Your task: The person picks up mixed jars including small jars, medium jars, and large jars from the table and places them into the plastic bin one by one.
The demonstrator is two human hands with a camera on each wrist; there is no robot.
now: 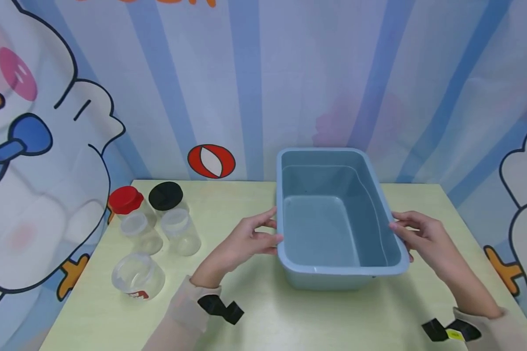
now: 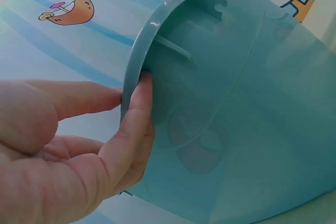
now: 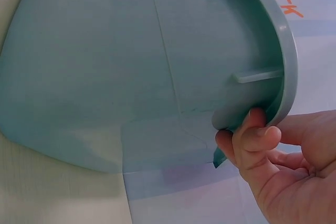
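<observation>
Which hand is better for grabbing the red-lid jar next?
Probably the left hand: it's nearer the red-lidded jar. The right hand, across the blue tub, is farther away. Both grip it.

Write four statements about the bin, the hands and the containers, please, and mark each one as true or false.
1. The left hand grips the rim of the blue bin. True.
2. The right hand touches nothing. False: it holds the rim on the side opposite the left hand.
3. In the head view, the red lid is left of the black lid. True.
4. The wide clear jar is inside the blue bin. False: it stands on the table, left of the bin.
</observation>
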